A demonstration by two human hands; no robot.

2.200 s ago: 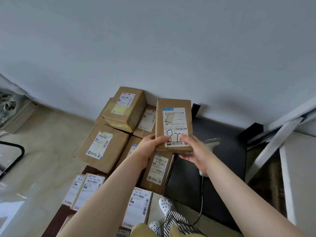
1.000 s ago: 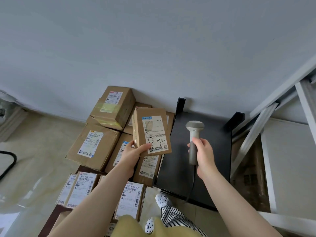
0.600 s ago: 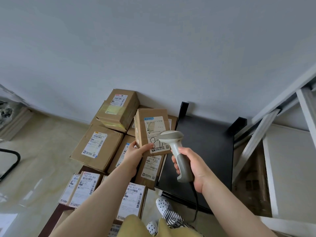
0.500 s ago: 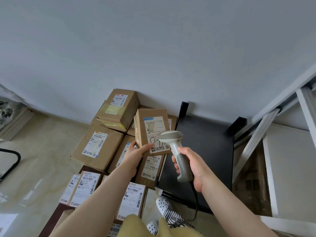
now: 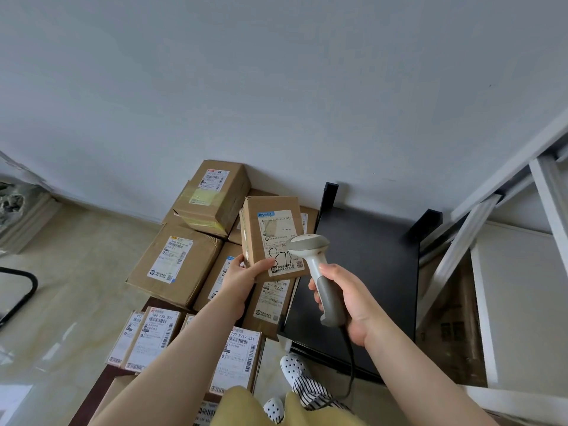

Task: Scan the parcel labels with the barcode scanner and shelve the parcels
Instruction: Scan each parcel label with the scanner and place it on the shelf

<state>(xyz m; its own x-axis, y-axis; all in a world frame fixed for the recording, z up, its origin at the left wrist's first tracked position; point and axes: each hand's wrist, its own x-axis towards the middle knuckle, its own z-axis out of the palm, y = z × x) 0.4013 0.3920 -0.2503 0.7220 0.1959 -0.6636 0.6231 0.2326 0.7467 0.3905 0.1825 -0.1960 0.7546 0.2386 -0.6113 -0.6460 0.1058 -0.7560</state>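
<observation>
Since the earliest frame, the right hand (image 5: 347, 305) has left the parcel, taken up the barcode scanner (image 5: 319, 272) and brought it to the label; over the last half second both hands hold nearly the same pose.

Largest first: the white wall (image 5: 276, 87) fills the upper view. A white shelving frame (image 5: 491, 241) stands at the right edge. A black stand (image 5: 368, 272) sits against the wall's foot, between the frame and a stack of cardboard boxes (image 5: 175, 262) on the floor (image 5: 61, 287). More labelled boxes lie nearer the person, along the stack's near edge.

The held parcel (image 5: 261, 229) is raised in front of the stack, long axis roughly upright, label (image 5: 276, 238) facing the camera. The left hand (image 5: 242, 278) grips its lower left corner, thumb on the front face, fingers behind. The right hand is wrapped around the scanner handle; whether the trigger is pressed cannot be told. The hands are apart, close together.

The scanner head overlaps the label's lower right area, pointing left and away toward the label face. The parcel lies ahead and left of the scanner. The shelving frame lies to the right, nearer the right hand, so shelving would probably mean carrying the parcel rightward across the stand.
</observation>
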